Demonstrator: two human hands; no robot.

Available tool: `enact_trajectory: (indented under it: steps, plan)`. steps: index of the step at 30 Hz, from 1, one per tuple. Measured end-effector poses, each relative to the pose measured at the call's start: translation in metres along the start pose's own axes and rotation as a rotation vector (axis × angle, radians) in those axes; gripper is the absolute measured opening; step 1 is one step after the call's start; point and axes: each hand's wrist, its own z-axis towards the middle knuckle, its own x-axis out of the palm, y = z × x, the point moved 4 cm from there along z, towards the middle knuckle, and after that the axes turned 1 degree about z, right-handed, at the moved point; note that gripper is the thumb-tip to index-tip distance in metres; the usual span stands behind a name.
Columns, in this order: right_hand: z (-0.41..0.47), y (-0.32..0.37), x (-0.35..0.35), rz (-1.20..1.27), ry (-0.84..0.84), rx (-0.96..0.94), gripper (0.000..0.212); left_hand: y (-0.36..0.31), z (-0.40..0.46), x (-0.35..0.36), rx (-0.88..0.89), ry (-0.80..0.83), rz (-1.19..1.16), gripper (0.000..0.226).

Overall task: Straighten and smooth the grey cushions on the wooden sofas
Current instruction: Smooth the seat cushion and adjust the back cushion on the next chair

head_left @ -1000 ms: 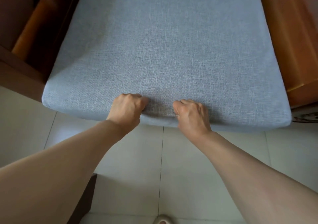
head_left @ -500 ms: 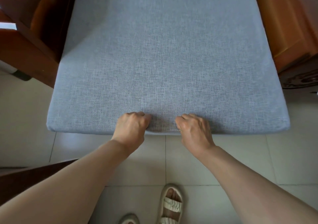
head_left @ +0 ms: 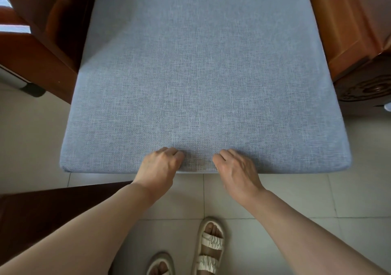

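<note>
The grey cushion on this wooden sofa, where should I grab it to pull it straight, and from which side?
Grip the grey cushion along its front edge, coming from the floor side. That edge overhangs the seat, free of the wooden armrests, so fingers curl over it, as the left hand and right hand show.

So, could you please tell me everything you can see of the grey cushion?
The grey cushion is a thick, flat pad in blue-grey woven fabric with rounded front corners. It lies flat between the wooden armrests, its front edge overhanging the tiled floor. The surface looks smooth. The left hand and right hand grip its front edge near the middle, fingers curled on top.
</note>
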Motion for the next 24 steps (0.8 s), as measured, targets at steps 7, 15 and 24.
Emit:
enact_trajectory:
  steps: [7,15,24]
  plan:
    - [0.021,-0.004,-0.03,0.046,0.017,0.111,0.055,0.006,0.016,-0.04,-0.145,-0.078,-0.057,0.041]
    - [0.092,-0.016,-0.073,0.076,0.062,0.134,0.073,0.018,0.07,-0.1,-0.253,0.05,0.001,0.059]
    - [0.192,-0.03,-0.105,0.059,0.049,0.1,0.08,0.071,0.135,-0.146,-0.362,0.026,-0.007,0.058]
